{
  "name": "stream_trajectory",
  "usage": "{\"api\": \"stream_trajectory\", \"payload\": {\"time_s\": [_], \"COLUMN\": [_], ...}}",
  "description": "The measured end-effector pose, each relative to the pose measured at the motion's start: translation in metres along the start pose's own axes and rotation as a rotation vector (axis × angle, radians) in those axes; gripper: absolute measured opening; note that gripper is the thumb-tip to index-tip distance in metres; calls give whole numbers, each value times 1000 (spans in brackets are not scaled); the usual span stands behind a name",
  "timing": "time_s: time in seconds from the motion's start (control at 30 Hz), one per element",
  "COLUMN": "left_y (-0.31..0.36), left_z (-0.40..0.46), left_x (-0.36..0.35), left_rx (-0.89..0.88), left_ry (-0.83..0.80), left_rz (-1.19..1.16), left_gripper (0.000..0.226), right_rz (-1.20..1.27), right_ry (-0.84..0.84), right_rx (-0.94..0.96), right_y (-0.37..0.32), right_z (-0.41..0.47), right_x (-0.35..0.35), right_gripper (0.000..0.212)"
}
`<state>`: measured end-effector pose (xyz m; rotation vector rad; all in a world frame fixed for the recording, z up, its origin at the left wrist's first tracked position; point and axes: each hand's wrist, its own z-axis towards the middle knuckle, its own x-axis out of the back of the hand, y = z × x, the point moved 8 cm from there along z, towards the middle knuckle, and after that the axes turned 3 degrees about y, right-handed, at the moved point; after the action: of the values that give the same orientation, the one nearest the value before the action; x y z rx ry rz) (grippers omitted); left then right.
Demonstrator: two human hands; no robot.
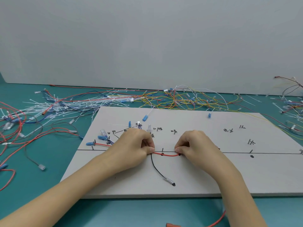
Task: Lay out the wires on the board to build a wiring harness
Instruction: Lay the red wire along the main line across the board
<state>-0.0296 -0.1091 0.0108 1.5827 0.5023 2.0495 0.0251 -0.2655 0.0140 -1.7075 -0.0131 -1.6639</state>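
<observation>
On the board: a flat pale grey rectangular board (205,174) lies on the teal table (41,185), marked with a dark horizontal line, short pins and handwritten black labels.
Left hand: the left hand (136,146) rests knuckles-up on the board, fingers curled under, thumb and fingertips pinching a thin red wire (166,155) just left of a pin on the line.
Right hand: the right hand (195,145) mirrors it, fingers curled, pinching the other end of the visible red span just right of the same pin.
Red wire: it sags in a shallow curve between the two hands, just below the dark line; left of the left hand it runs on to a blue sleeved terminal (90,143) near the board's left edge.
Black wire: a thin black wire (155,167) drops from under the left hand's fingertips and curves toward the near edge, ending in a clear-sleeved tip beside a black dot.
Upper left of board: several blue and clear terminals (102,135) cluster by the pins and labels just beyond the left hand.
Back of table: a tangle of yellow, red and white loose wires (188,99) lies beyond the board; white cable ties (65,105) and red, blue and black wires spread to the left.
Near edge: a thick orange-red cable (218,222) lies on the table by the right forearm.
</observation>
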Motion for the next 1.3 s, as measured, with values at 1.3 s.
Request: {"api": "stream_trajectory", "payload": {"time_s": [1.3], "left_y": [10], "left_z": [-10], "left_x": [4], "left_rx": [-197], "left_ry": [-30], "left_rz": [157], "left_gripper": [11], "right_rz": [254], "right_ry": [-138], "right_rx": [133], "right_y": [-32], "right_z": [19], "right_x": [-27], "right_gripper": [11]}}
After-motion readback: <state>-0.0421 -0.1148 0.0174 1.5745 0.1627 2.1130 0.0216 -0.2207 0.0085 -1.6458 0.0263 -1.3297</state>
